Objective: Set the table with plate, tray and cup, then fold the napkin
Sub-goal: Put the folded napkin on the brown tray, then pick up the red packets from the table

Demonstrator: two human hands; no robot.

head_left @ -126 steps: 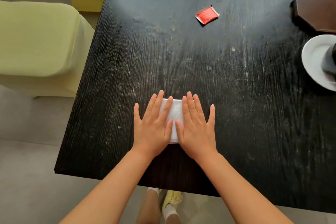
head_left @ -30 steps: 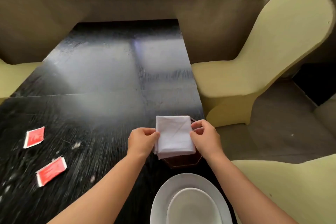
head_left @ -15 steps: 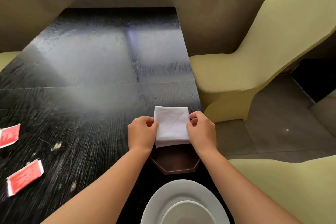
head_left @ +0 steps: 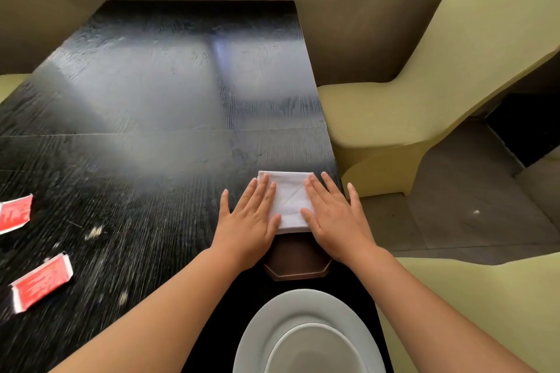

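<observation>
A folded white napkin (head_left: 289, 198) lies flat on the far part of a brown octagonal tray (head_left: 298, 263) near the right edge of the black table (head_left: 145, 118). My left hand (head_left: 250, 221) rests flat on the napkin's left side, fingers spread. On the napkin's right side my right hand (head_left: 335, 218) presses flat as well. Neither hand grips anything. A white plate (head_left: 303, 312) sits at the near edge below the tray, with a smaller white dish or cup (head_left: 313, 348) on it, cut off by the frame.
Two red sachets (head_left: 15, 213) (head_left: 41, 281) and some crumbs lie on the table at left. Yellow-green chairs stand to the right (head_left: 424, 85), at the near right (head_left: 472, 306) and at far left. A wall runs behind the table.
The napkin, held up between both hands' fingertips half a second ago, now lies on the tray. Both hands have let go and spread flat on it.
</observation>
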